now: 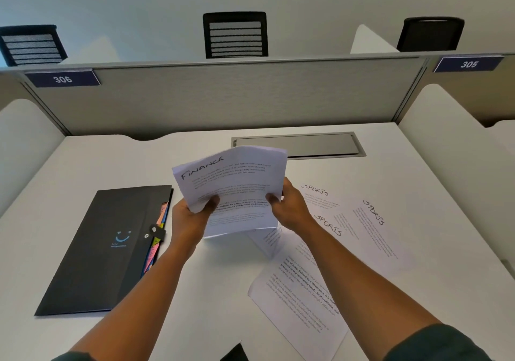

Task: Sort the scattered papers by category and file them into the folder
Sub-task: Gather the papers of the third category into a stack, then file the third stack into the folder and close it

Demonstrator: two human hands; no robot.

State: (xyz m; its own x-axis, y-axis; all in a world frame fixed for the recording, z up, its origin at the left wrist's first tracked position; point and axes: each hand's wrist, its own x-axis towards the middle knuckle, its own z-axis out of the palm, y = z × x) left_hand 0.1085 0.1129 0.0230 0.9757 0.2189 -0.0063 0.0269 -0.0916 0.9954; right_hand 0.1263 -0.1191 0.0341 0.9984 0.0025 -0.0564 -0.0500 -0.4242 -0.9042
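Both hands' (pixel 192 215) (pixel 289 207) grip pinches thin curling FINANCE sheets (pixel 234 190) beside matte black folder (pixel 103 249).

Both forearms are bare from the left hand (pixel 192 217) and right hand (pixel 289 207) back to near the elbows. There dark green sleeves (pixel 443 344) begin (only their edges show), pushed up and bunched.

three black chairs (pixel 235 35) stand behind a grey partition (pixel 223 96) with number signs (pixel 63 78).
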